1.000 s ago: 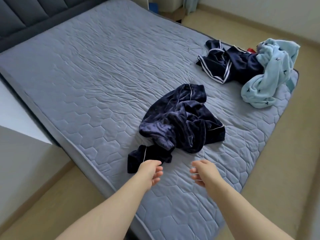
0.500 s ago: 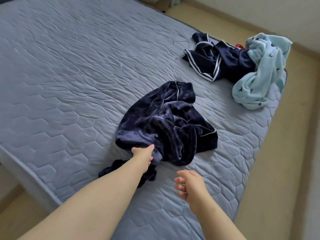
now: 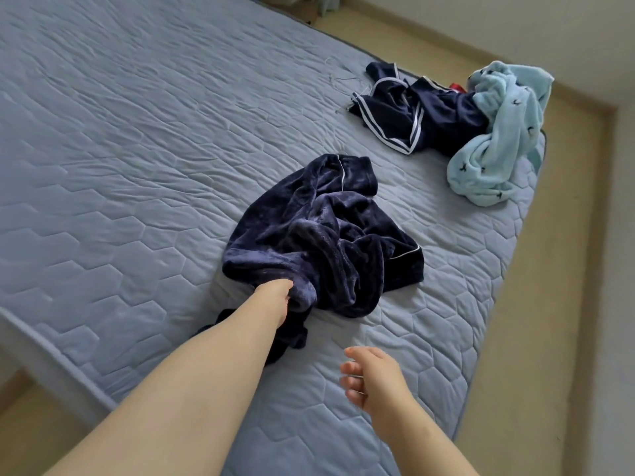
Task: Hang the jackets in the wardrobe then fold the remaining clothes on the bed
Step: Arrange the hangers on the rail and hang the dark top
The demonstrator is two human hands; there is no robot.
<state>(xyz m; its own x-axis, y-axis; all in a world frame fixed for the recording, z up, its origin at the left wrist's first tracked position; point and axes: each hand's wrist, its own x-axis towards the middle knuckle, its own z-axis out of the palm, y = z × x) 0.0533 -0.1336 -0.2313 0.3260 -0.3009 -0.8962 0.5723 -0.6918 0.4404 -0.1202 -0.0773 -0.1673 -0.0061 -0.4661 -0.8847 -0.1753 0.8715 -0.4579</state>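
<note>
Our left hand (image 3: 275, 298) grips the near edge of the navy velvet garment (image 3: 326, 228). Its bulk lies just beyond the fingers, long axis running away-right. Right hand (image 3: 376, 379), loosely curled and empty, hovers nearer us, apart from it. Quilted mattress (image 3: 120, 149) under both; striped navy piece (image 3: 405, 115) and pale blue fleece (image 3: 498, 156) well beyond, right.

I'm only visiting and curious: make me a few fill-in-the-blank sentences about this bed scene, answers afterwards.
1. The left hand grips the velvety navy garment, which lies ____ the mattress.
2. The right hand hovers above the mattress and holds ____.
3. The fluffy garment at the far corner is light ____.
4. The striped navy garment beside it has ____ stripes.

Missing words: on; nothing; blue; white.
</note>
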